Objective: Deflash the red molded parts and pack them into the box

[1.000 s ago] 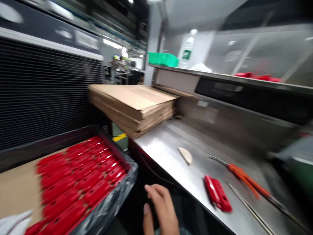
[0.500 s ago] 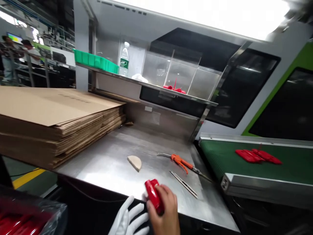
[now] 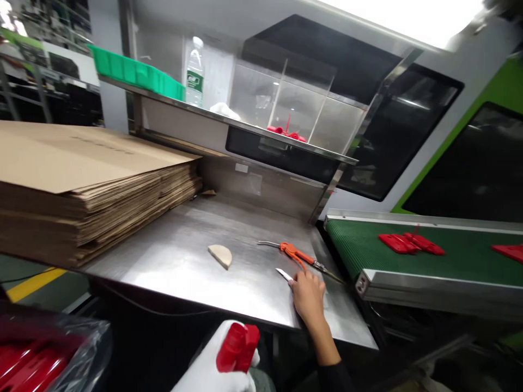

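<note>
My left hand (image 3: 220, 362), in a white glove, is closed around a glossy red plastic part (image 3: 231, 348) below the table's front edge. Bare, my right hand (image 3: 308, 294) reaches over the tabletop with its fingers closed on a slim knife (image 3: 284, 274); the pointed blade shows beyond the fingers and the handle is hidden under them. Just behind that hand lies an orange air blow gun (image 3: 296, 254) with a thin metal nozzle. A beige half-round piece (image 3: 221, 255) lies flat to the left of the knife.
Stacked cardboard sheets (image 3: 134, 190) cover the table's left side. A shelf above holds a green bin (image 3: 139, 76), a water bottle (image 3: 195, 73) and red parts (image 3: 286, 134). Red pieces (image 3: 411, 243) ride a green conveyor (image 3: 351, 239) at right. Bagged red parts (image 3: 28, 359) stand lower left.
The red part has passed from my right hand into my gloved left hand, which was open. My right hand has moved right and forward onto the knife. Another red piece appears on the conveyor.
</note>
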Available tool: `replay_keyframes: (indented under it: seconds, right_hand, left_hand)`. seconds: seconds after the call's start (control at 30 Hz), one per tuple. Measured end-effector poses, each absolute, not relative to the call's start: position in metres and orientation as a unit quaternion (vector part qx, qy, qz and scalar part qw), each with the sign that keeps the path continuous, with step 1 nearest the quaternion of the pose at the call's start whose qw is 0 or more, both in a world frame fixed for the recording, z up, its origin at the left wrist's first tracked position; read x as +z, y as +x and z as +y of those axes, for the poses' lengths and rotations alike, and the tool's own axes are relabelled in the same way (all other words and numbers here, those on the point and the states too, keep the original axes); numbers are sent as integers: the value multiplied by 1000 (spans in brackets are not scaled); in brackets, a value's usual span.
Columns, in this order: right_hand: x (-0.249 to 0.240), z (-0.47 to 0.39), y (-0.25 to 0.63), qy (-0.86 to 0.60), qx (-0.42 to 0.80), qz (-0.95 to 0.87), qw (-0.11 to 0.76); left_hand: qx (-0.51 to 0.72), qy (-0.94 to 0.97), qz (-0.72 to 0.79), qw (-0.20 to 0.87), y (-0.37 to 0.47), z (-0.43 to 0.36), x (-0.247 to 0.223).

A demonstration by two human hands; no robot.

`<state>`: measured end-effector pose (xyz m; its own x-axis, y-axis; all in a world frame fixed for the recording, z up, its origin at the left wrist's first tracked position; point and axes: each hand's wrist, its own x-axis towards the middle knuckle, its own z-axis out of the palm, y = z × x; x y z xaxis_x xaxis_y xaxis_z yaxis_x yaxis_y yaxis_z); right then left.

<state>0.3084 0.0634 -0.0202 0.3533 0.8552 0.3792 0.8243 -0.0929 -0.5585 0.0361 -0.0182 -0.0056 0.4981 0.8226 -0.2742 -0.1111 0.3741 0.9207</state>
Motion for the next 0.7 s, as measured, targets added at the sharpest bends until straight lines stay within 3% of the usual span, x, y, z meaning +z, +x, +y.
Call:
replay_keyframes:
  seconds: [0.23, 0.4, 0.53, 0.6, 0.7]
  right_hand:
    - [11, 9, 259, -586, 277, -640, 411]
    - [30, -25, 214, -434, 539, -637, 339]
    - [6, -37, 186, -452, 469, -592, 475]
    - [-12, -43, 168, -490, 408, -580, 507]
    - [-33, -55, 146, -516, 356, -578, 522]
  left_hand:
    - [181, 602, 365, 686, 12, -9, 36]
    - [161, 622, 343, 685, 4, -4, 45]
    - [357, 449, 347, 742, 3, -14, 22]
    - [480, 258, 357, 758, 10, -24, 3]
    - [536, 145, 397, 731, 23, -33, -19]
